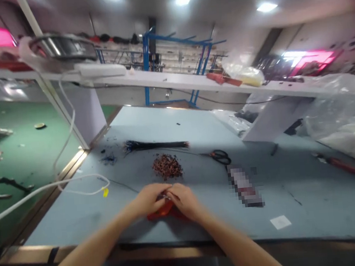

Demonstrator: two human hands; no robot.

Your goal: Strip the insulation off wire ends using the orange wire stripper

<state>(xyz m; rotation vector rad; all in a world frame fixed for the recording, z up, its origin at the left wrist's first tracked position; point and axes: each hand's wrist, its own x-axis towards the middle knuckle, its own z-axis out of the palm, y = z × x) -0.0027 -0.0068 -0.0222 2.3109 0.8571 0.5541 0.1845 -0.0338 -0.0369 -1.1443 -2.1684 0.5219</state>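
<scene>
My left hand (149,200) and my right hand (186,199) meet near the table's front edge, fingers closed together. A thin dark wire (123,185) runs across the table into my left hand. What the right fingers pinch is hidden; a small shiny bit shows between the fingertips. Below both hands sits an orange-red object (162,211), mostly covered, its kind unclear. Just beyond them lies a heap of small copper-coloured pieces (167,167). Farther back, a bundle of dark wires (156,144) lies crosswise.
Black-handled scissors (220,157) and a pixelated object (244,186) lie to the right. A white cable (86,192) with a yellow tag loops at left. At far right are a red-handled tool (351,168) and plastic bags (346,110). A shelf (173,80) spans the back.
</scene>
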